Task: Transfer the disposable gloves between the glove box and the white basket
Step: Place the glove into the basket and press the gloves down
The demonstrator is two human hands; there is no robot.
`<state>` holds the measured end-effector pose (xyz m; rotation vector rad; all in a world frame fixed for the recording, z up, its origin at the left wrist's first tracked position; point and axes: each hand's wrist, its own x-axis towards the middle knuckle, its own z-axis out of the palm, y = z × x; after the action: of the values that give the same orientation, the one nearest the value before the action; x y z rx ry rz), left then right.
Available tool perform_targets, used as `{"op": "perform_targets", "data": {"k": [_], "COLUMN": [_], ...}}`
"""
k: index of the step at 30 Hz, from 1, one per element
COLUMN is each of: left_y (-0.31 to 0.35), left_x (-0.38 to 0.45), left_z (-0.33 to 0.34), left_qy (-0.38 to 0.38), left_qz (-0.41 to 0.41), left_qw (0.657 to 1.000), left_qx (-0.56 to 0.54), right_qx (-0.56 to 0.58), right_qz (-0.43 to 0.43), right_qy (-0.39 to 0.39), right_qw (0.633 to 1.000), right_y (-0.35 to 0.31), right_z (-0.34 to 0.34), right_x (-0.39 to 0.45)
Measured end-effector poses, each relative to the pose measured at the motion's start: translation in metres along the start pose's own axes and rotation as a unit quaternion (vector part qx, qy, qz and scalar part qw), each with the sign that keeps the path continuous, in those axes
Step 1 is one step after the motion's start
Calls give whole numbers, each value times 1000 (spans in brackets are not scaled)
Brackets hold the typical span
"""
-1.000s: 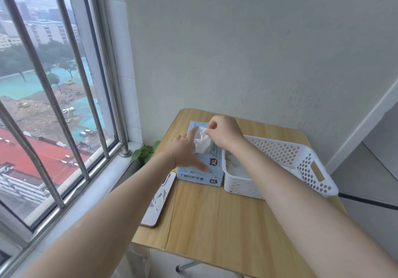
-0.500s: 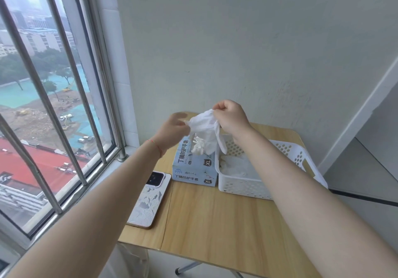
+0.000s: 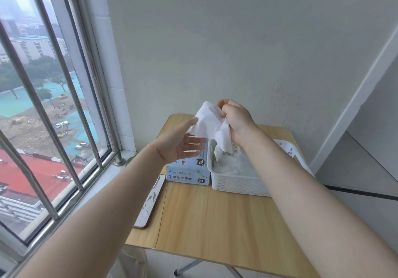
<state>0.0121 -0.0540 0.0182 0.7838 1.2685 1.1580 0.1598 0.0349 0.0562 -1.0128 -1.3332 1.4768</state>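
One glove box [image 3: 189, 173], one white basket [image 3: 239, 184], one phone [image 3: 149, 202], two hands [image 3: 183, 143]; gloves [image 3: 212, 124] perhaps several.

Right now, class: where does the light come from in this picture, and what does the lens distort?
Head view: soft daylight enters by the window at left, no hard shadows; the wide lens bends its bars and stretches both forearms; the right hand and its white glove look slightly soft.
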Motion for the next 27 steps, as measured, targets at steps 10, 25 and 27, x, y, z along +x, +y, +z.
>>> {"op": "perform_targets", "data": {"k": [10, 25, 27], "left_y": [15, 5, 4], "left_x": [-5, 1, 2], "left_z": [-5, 7, 5], "left_qy": [-32, 37, 47], "left_qz": [168, 178, 165], "left_qw": [985, 949, 954], "left_qx": [24, 259, 248], "right_qx": [-157, -357, -372], "right_qz": [88, -24, -34], "right_qy": [-225, -211, -188], "right_qw": [958, 910, 908], "right_y": [-7, -6, -7], "right_z": [-13, -16, -15], "right_x": [-21, -27, -26]}}
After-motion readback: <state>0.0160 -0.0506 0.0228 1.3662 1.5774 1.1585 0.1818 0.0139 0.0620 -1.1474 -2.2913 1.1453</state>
